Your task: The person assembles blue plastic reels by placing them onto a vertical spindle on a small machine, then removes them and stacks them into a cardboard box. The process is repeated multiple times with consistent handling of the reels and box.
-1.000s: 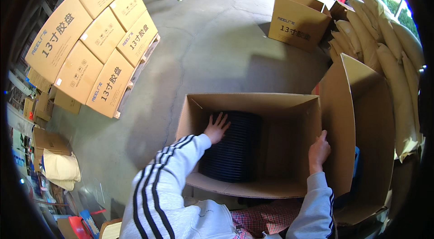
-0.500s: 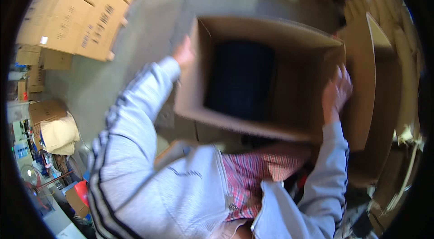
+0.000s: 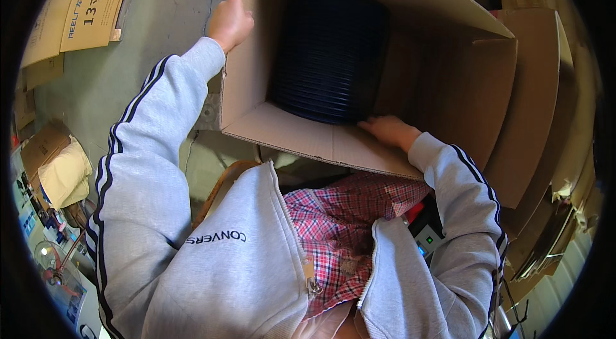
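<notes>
A large open cardboard box (image 3: 308, 140) lies in front of me, its inside facing me. In its left part sits a dark stack of thin round black discs (image 3: 327, 60), edges showing as ridges; they look like plastic reels. My left hand (image 3: 232, 20) is at the outside of the box's left wall, gripping it with one digit pointing up and the rest partly hidden. Inside the box's near wall, my right hand (image 3: 390, 130) reaches in with its fingers stretched toward the lower right edge of the stack, the tips at or touching it.
Flattened cardboard sheets (image 3: 539, 108) stand along the right. Printed cartons (image 3: 90, 5) are stacked at the upper left on grey floor (image 3: 160, 12). A cream cloth or bag (image 3: 66, 175) and a cluttered work surface are at the lower left. A small device with a green light (image 3: 429, 240) is beside my right arm.
The box has come nearer and tilted, and the black stack shows more clearly. My right hand has left the box's right wall and moved left, into the box by the stack.
</notes>
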A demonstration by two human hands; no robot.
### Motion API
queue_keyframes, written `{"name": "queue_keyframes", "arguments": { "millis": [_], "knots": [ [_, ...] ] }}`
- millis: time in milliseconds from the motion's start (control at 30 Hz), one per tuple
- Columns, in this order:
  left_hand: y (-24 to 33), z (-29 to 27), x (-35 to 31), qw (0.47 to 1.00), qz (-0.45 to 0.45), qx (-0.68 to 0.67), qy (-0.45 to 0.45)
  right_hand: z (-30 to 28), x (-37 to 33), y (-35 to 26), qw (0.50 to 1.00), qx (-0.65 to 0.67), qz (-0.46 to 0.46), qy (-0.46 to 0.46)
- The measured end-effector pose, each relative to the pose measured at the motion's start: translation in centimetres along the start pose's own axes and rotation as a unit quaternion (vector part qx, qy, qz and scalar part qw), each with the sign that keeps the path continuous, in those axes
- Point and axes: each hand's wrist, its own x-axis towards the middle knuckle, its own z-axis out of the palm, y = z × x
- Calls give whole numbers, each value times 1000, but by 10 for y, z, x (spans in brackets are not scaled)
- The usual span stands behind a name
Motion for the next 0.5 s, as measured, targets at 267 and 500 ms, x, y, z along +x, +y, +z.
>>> {"name": "queue_keyframes", "arguments": {
  "millis": [267,500],
  "knots": [
    [1,3,-3,999,18,-33,18,-5,2,18,997,-76,-19,-24],
    [0,6,-1,999,22,-14,26,0,3,9,996,-88,-11,-5]
  ]
}}
